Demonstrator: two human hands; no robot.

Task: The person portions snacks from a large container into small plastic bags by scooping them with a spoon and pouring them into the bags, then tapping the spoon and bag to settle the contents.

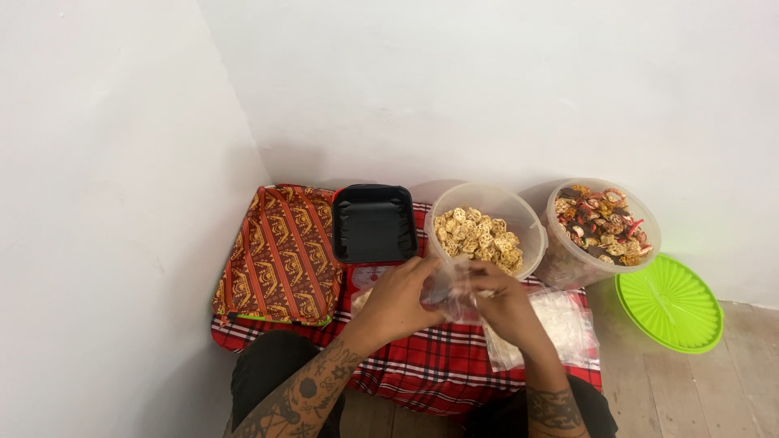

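Note:
My left hand (pixel 398 298) and my right hand (pixel 505 303) meet over a red plaid cloth (pixel 430 365), both gripping a small clear plastic bag (pixel 451 294) between them. Just beyond the hands stands a clear tub (pixel 529 237) filled with pale round lattice crackers (pixel 477 234). A second clear tub (pixel 568 268) to its right holds mixed red, brown and orange snacks (pixel 602 221). A stack of clear plastic bags (pixel 560 324) lies on the cloth under my right forearm.
A black square tray (pixel 373 223) sits at the back left of the cloth. A red and gold patterned cushion (pixel 280 255) lies against the left wall. A green round lid (pixel 669 304) rests on the wooden floor at the right. White walls close the corner.

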